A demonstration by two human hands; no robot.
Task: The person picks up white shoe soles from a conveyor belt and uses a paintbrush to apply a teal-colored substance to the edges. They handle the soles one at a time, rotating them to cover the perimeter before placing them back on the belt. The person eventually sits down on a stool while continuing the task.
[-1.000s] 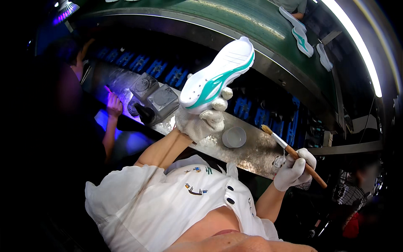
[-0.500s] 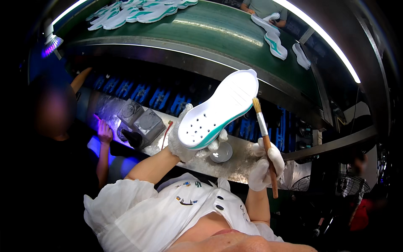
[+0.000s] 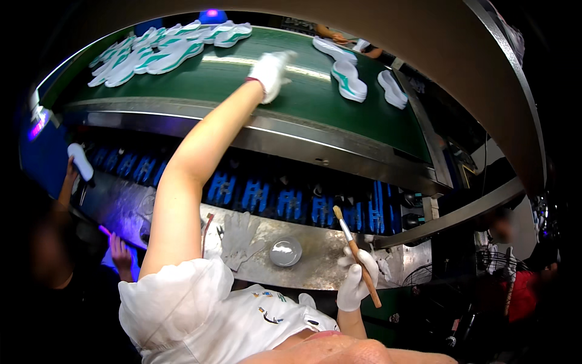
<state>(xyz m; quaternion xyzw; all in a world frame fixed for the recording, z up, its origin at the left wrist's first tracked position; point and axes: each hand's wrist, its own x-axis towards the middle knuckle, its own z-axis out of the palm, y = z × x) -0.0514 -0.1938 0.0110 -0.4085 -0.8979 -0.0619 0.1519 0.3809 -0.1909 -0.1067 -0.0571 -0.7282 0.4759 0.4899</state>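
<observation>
Brush point(image 3: 356, 253) work is what the right hand point(image 3: 357, 280) is set for: its gloved fingers are curled fully round the lower part of the wooden handle, with the bristle end pointing up and to the left, above the steel bench point(image 3: 315, 267). We judge the brush light and stiff; it is best gripped low on the handle as here, well clear of the bristles, which are probably wet with whatever the small round dish point(image 3: 285, 251) on the bench contains. The left hand point(image 3: 270, 73), also in a white glove, is stretched far forward over the green conveyor belt point(image 3: 242, 76). Its fingers appear loosely spread and we see nothing in them, though the glove is blurred and we cannot be sure. The nearest items are white-and-green shoe soles: a row point(image 3: 151, 51) at the far left of the belt and a few point(image 3: 348, 82) to the right. We judge these soles light, flexible and slightly slick; take one by its edges at the waist. A spare pair of gloves point(image 3: 239, 239) lies on the bench beside the dish.
</observation>
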